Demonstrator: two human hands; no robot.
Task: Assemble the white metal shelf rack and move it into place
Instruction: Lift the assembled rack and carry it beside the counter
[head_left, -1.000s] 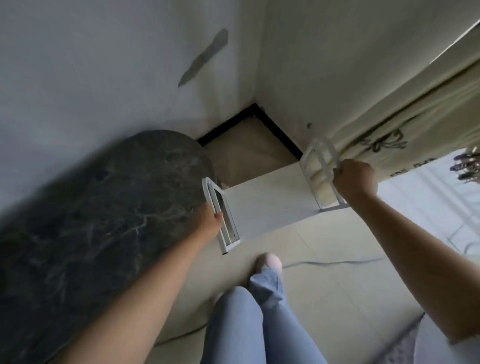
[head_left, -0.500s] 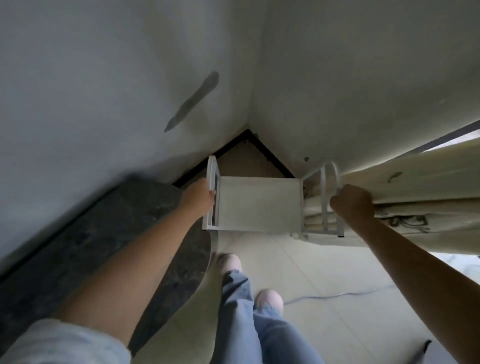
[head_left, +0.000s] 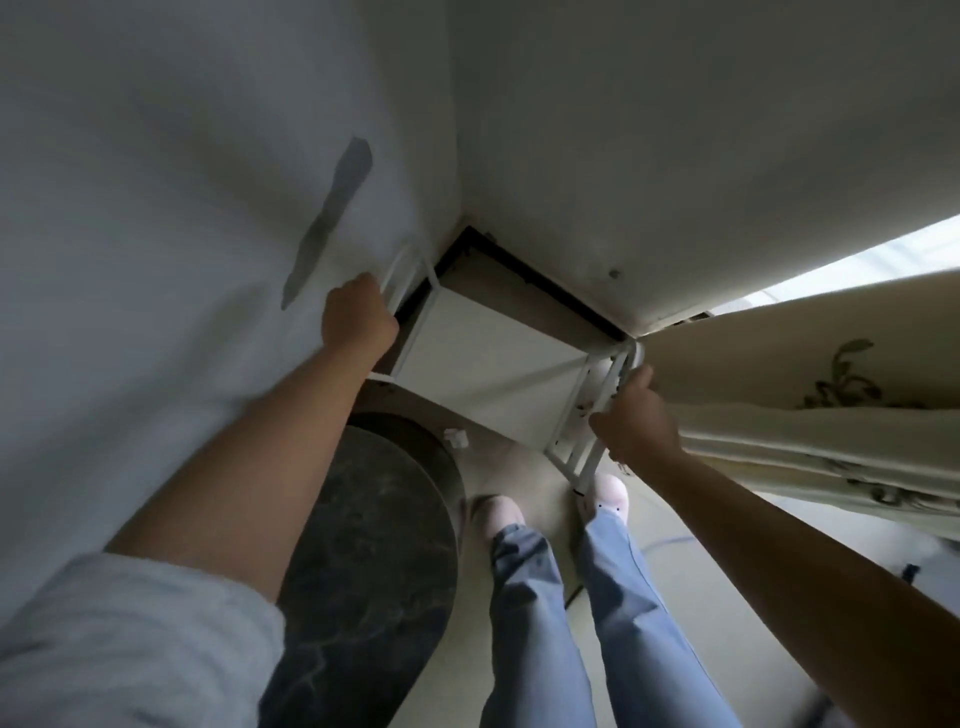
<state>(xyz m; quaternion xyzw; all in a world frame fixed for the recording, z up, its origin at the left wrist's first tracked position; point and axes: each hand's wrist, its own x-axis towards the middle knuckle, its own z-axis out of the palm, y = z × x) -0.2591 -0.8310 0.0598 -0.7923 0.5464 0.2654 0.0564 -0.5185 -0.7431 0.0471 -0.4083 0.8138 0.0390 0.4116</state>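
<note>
The white metal shelf rack (head_left: 488, 369) sits in the room's corner, seen from above with its flat top panel between two barred side frames. My left hand (head_left: 356, 317) grips the left side frame close to the left wall. My right hand (head_left: 631, 415) holds the bars of the right side frame next to the curtain. The rack's lower parts are hidden under its top panel.
A round dark marble table (head_left: 363, 561) stands just left of my legs, its edge near the rack. A cream patterned curtain (head_left: 810, 410) hangs on the right. Two white walls meet behind the rack with a black skirting (head_left: 550, 291). My feet (head_left: 498, 514) stand on a beige tiled floor.
The rack has moved forward into the corner between the walls, both hands still gripping its side frames. I have stepped closer, and the round table now lies beside my left leg.
</note>
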